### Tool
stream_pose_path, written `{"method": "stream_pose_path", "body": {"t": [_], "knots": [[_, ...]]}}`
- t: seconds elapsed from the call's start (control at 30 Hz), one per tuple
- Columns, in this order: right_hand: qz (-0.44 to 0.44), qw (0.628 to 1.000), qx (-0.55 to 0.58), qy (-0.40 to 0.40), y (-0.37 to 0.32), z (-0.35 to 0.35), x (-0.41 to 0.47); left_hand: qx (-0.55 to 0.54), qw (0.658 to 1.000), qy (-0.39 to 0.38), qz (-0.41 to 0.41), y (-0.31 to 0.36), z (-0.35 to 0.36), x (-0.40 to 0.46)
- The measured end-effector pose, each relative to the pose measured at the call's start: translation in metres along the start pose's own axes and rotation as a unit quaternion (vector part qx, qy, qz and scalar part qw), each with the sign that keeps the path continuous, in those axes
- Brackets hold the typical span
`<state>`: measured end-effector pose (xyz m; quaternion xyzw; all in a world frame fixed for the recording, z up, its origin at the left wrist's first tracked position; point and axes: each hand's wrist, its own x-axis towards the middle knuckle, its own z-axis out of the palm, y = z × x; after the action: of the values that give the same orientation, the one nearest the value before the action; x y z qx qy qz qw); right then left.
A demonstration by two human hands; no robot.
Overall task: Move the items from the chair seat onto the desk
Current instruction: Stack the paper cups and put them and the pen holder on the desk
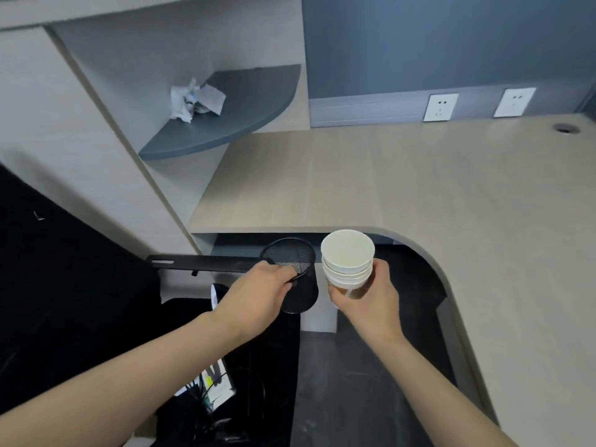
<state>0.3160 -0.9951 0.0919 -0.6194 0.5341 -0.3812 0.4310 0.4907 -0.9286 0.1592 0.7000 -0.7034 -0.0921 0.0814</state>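
My left hand (258, 293) grips a black mesh pen cup (295, 269) by its rim, held in the air just below the desk's front edge. My right hand (367, 296) is wrapped around a stack of white paper cups (347, 258), upright, beside the mesh cup. The light wood desk (371, 182) lies just beyond both. The black chair seat (267, 343) is below my left arm, with a cable and a small pack of papers (213, 387) lying on it.
A grey corner shelf (245, 104) at the back left holds crumpled paper (193, 100). Two wall sockets (440, 107) sit on the blue partition. A cable hole (565, 128) is at the desk's far right. A black chair armrest (200, 262) juts left of the mesh cup.
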Motion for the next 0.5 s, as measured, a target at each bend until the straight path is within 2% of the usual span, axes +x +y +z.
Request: {"method": "stream_pose_path", "body": {"t": [0.27, 0.3, 0.5], "knots": [[-0.006, 0.998, 0.012, 0.065, -0.014, -0.052, 0.079, -0.002, 0.998, 0.020, 0.053, 0.039, -0.025, 0.094], [-0.010, 0.997, 0.013, 0.082, -0.018, -0.059, 0.116, 0.002, 0.998, 0.025, 0.066, 0.040, -0.031, 0.134], [-0.004, 0.996, 0.017, 0.091, -0.021, -0.067, 0.171, 0.001, 0.997, 0.025, 0.074, 0.040, -0.040, 0.196]]}}
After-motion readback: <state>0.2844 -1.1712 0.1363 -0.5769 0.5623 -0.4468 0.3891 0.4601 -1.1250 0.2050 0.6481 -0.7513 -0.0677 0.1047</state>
